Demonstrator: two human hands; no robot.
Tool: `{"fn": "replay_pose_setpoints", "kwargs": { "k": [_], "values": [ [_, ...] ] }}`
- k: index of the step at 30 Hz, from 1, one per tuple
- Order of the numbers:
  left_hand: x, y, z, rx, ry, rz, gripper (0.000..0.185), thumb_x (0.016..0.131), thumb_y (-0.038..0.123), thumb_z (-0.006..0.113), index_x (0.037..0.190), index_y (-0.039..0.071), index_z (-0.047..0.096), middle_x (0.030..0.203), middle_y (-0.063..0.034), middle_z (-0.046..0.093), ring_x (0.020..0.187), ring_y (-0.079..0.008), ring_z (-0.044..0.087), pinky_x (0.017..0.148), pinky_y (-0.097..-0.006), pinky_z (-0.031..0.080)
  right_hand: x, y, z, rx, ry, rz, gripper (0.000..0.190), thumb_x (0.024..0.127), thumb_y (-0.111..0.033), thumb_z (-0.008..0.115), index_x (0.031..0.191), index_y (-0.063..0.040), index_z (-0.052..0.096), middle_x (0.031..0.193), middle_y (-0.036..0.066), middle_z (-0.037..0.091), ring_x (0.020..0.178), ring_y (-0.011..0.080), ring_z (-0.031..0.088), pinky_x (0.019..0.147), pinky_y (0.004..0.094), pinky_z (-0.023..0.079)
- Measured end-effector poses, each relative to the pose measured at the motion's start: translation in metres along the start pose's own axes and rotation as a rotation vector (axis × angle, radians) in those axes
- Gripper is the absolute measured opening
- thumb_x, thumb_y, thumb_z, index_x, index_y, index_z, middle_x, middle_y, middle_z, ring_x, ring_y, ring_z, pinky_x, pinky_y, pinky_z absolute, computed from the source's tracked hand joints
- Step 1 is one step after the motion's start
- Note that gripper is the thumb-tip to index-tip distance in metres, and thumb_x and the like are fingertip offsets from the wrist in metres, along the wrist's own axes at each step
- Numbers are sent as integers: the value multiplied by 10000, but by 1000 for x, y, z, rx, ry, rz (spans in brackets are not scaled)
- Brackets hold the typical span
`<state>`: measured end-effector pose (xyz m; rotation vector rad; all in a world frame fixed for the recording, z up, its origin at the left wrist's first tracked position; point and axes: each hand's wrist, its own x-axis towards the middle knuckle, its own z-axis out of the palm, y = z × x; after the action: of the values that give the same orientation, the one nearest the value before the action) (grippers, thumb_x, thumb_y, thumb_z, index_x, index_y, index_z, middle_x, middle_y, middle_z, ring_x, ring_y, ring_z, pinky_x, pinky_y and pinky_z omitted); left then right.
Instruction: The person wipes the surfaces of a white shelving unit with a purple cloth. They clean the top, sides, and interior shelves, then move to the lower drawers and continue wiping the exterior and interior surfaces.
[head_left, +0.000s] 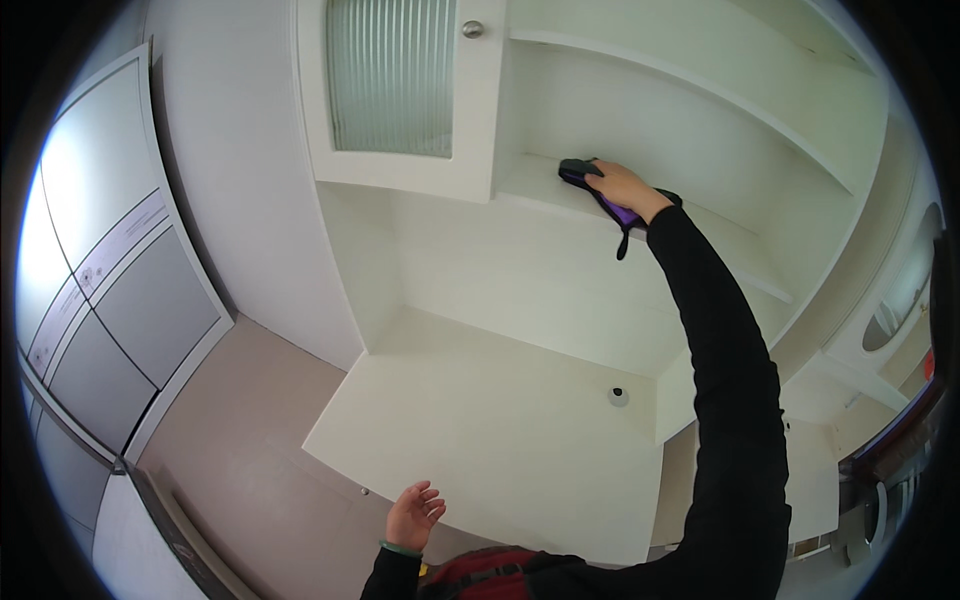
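On the lower shelf (720, 217) of a white wall unit, my right hand (626, 187) presses on a black and purple cloth item (576, 171), perhaps a cleaning mitt or pouch; a loop hangs from it over the shelf's front edge. The arm reaches far forward and up. The palm's side of that hand is hidden. Low in the view, my left hand (417, 514) is held near the front edge of the white desktop (487, 435), its fingers a little curled and apart, with nothing in it. A green bangle circles that wrist.
A cabinet door with ribbed glass (390, 82) and a round metal knob (472, 29) is left of the shelves. The desktop has a round cable hole (618, 396). Sliding wardrobe doors (150, 285) stand at the left. More white furniture (862, 345) is at the right.
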<state>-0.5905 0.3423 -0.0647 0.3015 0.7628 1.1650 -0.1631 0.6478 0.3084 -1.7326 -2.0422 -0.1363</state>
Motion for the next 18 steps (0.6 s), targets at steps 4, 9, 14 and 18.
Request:
{"fn": "replay_pose_setpoints", "kwargs": {
  "k": [4, 9, 14, 18],
  "values": [
    [-11, -1, -26, -56, 59, 30, 261, 930, 231, 497, 1119, 60, 550, 962, -84, 634, 867, -243, 619, 813, -389, 511, 37, -26, 15, 6, -35, -21, 559, 939, -398, 428, 1339, -7, 443, 1366, 181, 475, 1276, 344, 421, 1059, 379, 328],
    [-21, 0, -60, -134, 102, 65, 230, 932, 235, 509, 1088, 83, 584, 931, -66, 662, 858, -252, 634, 816, -399, 517, 55, -40, 11, 86, -192, -34, 602, 930, -408, 465, 1362, 7, 412, 1393, 182, 455, 1282, 316, 419, 1068, 340, 304],
    [-28, 5, -80, -134, 172, 71, 231, 931, 235, 506, 1094, 89, 580, 933, -58, 662, 857, -252, 634, 819, -399, 514, 26, -69, 1, 210, -230, -24, 619, 944, -408, 460, 1425, -33, 355, 1465, 168, 368, 1333, 293, 360, 1092, 341, 271],
    [-19, 6, -75, -112, 168, 33, 247, 920, 240, 518, 1100, 77, 565, 939, -68, 648, 849, -238, 623, 800, -393, 514, 4, -76, -1, 214, -210, -74, 634, 937, -414, 453, 1428, -26, 348, 1483, 158, 345, 1361, 291, 330, 1107, 336, 257]
  ]
}}
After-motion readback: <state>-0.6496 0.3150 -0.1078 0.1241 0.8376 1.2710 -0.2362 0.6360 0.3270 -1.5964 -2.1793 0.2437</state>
